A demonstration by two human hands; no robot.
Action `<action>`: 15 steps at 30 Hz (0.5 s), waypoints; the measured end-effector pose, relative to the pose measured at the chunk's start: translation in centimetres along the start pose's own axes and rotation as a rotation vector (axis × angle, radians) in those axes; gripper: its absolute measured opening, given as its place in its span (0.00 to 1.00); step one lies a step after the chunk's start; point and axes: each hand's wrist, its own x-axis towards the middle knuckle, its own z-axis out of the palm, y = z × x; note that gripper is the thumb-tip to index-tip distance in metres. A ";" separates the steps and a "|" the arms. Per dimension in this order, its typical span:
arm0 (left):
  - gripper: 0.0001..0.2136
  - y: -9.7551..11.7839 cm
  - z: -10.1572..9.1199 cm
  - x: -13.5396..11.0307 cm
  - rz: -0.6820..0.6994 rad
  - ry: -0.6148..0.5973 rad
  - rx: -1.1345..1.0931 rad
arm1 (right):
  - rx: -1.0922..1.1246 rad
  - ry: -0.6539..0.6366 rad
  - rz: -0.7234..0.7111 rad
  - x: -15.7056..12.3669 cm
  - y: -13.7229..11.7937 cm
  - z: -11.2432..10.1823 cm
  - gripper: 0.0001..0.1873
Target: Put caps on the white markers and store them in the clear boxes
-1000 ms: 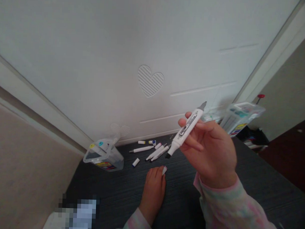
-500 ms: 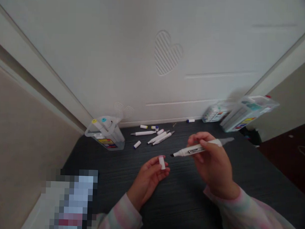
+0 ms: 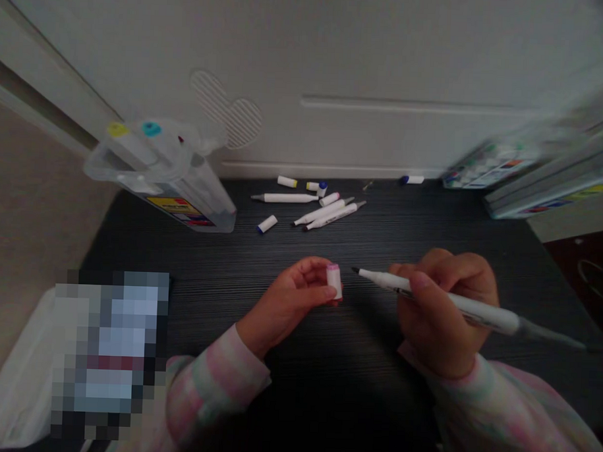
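My right hand (image 3: 441, 310) grips a white double-ended marker (image 3: 457, 302) with both tips bare. The marker lies nearly level, its fine tip pointing left toward my left hand. My left hand (image 3: 292, 298) pinches a small white cap with a pink end (image 3: 334, 280), held upright just left of the marker's tip. A small gap separates cap and tip. Both hands hover low over the dark tabletop (image 3: 327, 345).
Several uncapped white markers (image 3: 326, 212) and loose caps (image 3: 266, 223) lie near the table's far edge. A clear plastic marker case (image 3: 169, 175) is tilted at the back left. More marker cases (image 3: 540, 175) stand at the back right. A white door rises behind.
My right hand lowered the marker from upright to nearly level, tip toward the cap. My left hand lifted the cap off the table. The view tipped downward.
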 end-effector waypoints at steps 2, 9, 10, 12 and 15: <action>0.13 0.0 -0.1 0.1 -0.001 -0.001 0.010 | 0.046 -0.013 0.075 0.1 -0.2 0.0 0.10; 0.11 0.2 -0.2 0.2 -0.016 0.011 -0.001 | 0.139 -0.068 0.304 0.8 -0.1 -0.2 0.15; 0.11 0.2 -0.1 0.2 -0.017 0.024 -0.001 | 0.140 -0.088 0.326 0.8 0.2 -0.2 0.13; 0.11 0.3 0.0 0.2 -0.007 0.054 0.003 | 0.127 -0.130 0.361 0.6 1.1 -0.1 0.07; 0.10 0.3 0.0 0.2 0.030 0.098 0.017 | 0.112 -0.126 0.382 0.3 2.5 -0.1 0.03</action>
